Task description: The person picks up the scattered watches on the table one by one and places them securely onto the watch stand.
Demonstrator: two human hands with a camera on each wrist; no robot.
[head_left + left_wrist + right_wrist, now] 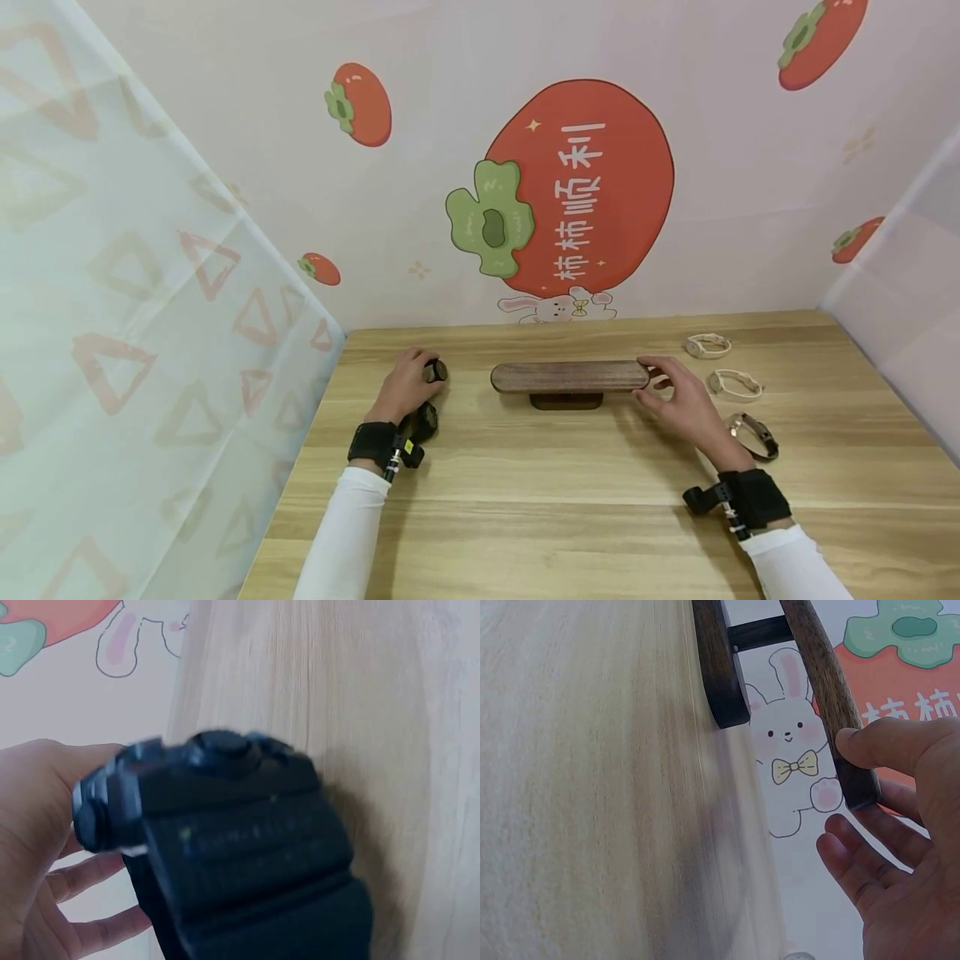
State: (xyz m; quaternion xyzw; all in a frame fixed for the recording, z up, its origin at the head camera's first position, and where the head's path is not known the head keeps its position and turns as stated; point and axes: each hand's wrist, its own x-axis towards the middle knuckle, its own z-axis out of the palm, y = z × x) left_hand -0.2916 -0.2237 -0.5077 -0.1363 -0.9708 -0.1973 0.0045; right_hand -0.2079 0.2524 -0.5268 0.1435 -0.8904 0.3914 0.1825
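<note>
My left hand (pixel 405 385) pinches a black wristwatch (pixel 247 832) at the left of the table; in the left wrist view its chunky case and thick strap hide part of the fingers. At the middle back stands a dark wooden T-shaped display stand (pixel 566 377), a long rounded bar over a small base (pixel 566 402). My right hand (pixel 678 402) grips the bar's right end, with the thumb on one face and fingers behind it in the right wrist view. No watch sits on the bar.
Right of the right hand lie two pale wristwatches, the farther pale watch (pixel 707 345) and the nearer pale watch (pixel 736 383). A dark-strapped watch (pixel 756 436) lies close by the right wrist. A printed backdrop (pixel 420 208) rises along the back edge of the wooden table (pixel 525 517).
</note>
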